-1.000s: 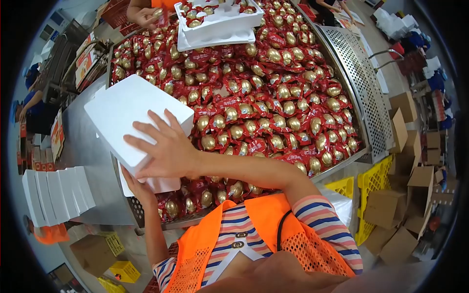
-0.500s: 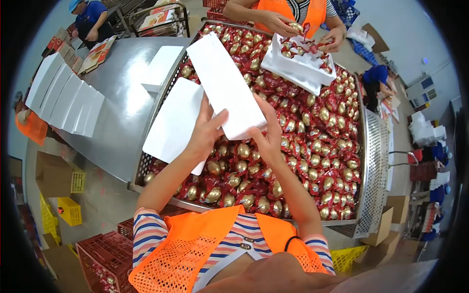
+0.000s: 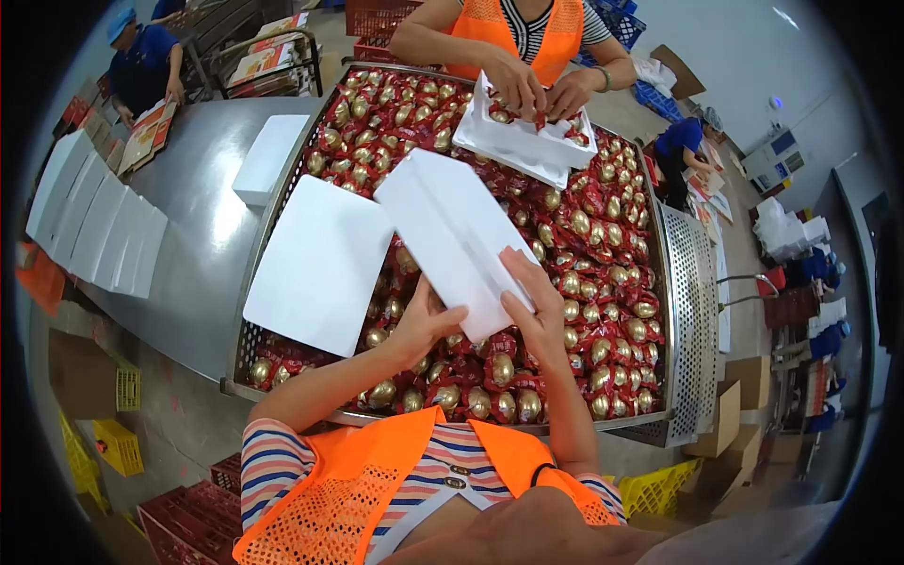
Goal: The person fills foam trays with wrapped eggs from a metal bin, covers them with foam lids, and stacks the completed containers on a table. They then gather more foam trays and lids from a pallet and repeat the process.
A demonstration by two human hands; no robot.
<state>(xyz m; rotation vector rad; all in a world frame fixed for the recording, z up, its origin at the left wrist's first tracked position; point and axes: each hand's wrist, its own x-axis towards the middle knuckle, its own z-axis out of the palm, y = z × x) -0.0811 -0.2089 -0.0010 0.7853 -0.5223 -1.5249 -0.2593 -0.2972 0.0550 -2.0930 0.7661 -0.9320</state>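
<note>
My left hand (image 3: pixel 424 325) and my right hand (image 3: pixel 537 306) hold a white foam box (image 3: pixel 443 221) between them, tilted above the metal bin. The left hand grips its near left side, and the right hand is against its right side with the fingers on the upper face. Two outer faces of the box show; its inside is hidden. To the left, a flat white foam piece (image 3: pixel 320 268) lies over the bin's left part. Under the hands are many gold eggs in red-and-clear wrappers (image 3: pixel 603 245).
Opposite, a co-worker's hands (image 3: pixel 541 94) work in a white foam box (image 3: pixel 556 146) of wrapped eggs. A steel table (image 3: pixel 202 198) at left carries another white foam piece (image 3: pixel 268 155) and a stack of foam boxes (image 3: pixel 94 221). Perforated metal (image 3: pixel 692 311) edges the bin's right side.
The foam box has turned in my hands, so a second long face shows. My right hand has moved up onto its face. The co-worker's hands have come down into their box.
</note>
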